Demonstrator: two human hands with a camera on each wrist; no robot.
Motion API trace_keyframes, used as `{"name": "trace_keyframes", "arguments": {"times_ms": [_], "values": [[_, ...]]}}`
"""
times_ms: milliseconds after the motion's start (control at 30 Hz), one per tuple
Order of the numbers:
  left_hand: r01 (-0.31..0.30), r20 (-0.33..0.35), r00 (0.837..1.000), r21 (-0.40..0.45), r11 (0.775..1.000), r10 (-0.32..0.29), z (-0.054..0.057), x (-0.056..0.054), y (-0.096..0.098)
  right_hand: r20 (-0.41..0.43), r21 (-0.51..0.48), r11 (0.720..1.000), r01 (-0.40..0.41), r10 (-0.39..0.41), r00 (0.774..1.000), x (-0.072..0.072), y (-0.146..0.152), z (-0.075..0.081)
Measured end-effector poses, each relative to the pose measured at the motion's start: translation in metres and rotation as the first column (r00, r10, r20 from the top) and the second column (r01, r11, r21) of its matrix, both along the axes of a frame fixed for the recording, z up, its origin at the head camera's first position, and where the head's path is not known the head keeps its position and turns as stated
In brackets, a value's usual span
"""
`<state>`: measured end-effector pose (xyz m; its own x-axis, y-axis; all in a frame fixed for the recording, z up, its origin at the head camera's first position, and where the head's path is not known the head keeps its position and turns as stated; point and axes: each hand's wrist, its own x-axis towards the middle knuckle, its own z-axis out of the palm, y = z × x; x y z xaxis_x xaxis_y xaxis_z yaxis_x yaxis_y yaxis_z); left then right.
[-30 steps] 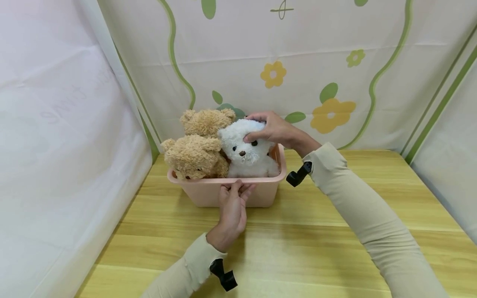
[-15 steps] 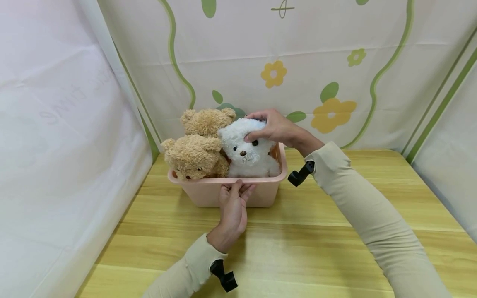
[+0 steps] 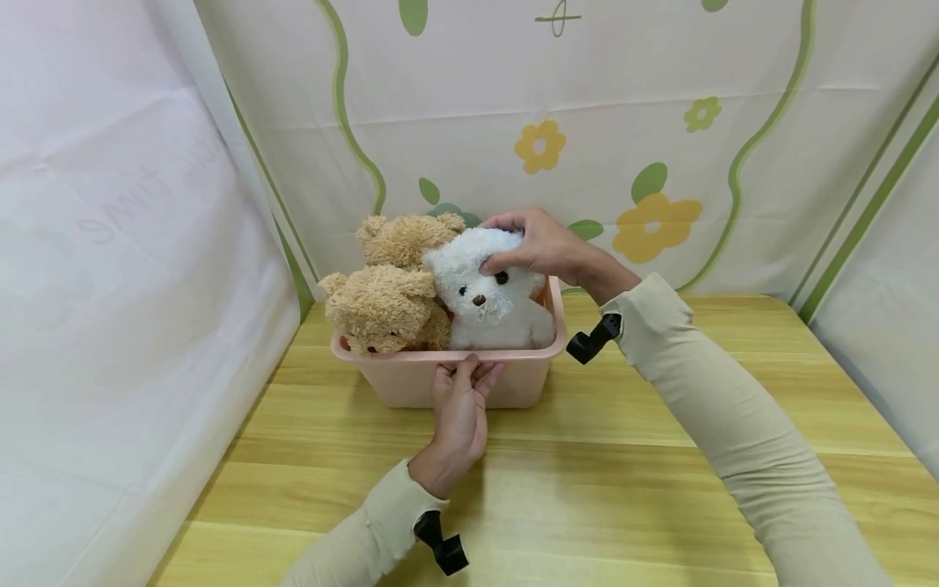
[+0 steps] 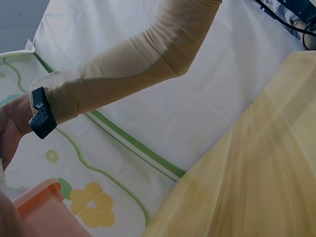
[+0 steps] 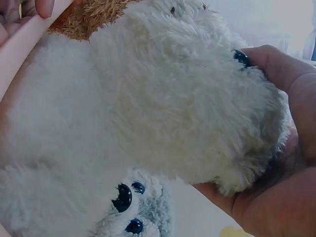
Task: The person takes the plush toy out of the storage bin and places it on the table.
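Observation:
Fingers of my right hand [image 3: 546, 249] and its thumb grip the head of a fluffy white teddy bear [image 3: 493, 322], which sits at the right end of a pink plastic bin [image 3: 403, 383]. Up close in the right wrist view, the hand [image 5: 281, 202] curls round the bear's [image 5: 163, 98] head. My left hand [image 3: 458, 416] pinches the bin's front rim from below. Two curly tan teddy bears fill the left end, one in front [image 3: 381, 297], one behind [image 3: 407, 240]. Below the white bear in the right wrist view shows a grey-and-white plush [image 5: 158, 202] with blue eyes, hidden in the head view.
The bin stands on a light wooden table [image 3: 631, 505], close to a cloth back wall [image 3: 440, 73] printed with flowers. White cloth walls close in the left [image 3: 132, 269] and right sides. Black wrist cameras sit on both sleeves.
My right hand has risen slightly, and the white bear's head has come up a little with it. The left hand and the bin stay in place.

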<state>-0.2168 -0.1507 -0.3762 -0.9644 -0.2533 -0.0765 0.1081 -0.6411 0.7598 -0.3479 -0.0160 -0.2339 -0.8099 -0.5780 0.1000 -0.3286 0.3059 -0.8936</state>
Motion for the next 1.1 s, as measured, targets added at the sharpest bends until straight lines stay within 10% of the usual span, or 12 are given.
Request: {"name": "trace_keyframes", "arguments": {"times_ms": [1100], "values": [[0.032, 0.01, 0.999, 0.005, 0.999, -0.032, 0.0, 0.001, 0.001, -0.065, -0.109, 0.994, -0.003, -0.004, 0.998, 0.005, 0.016, 0.05]]}}
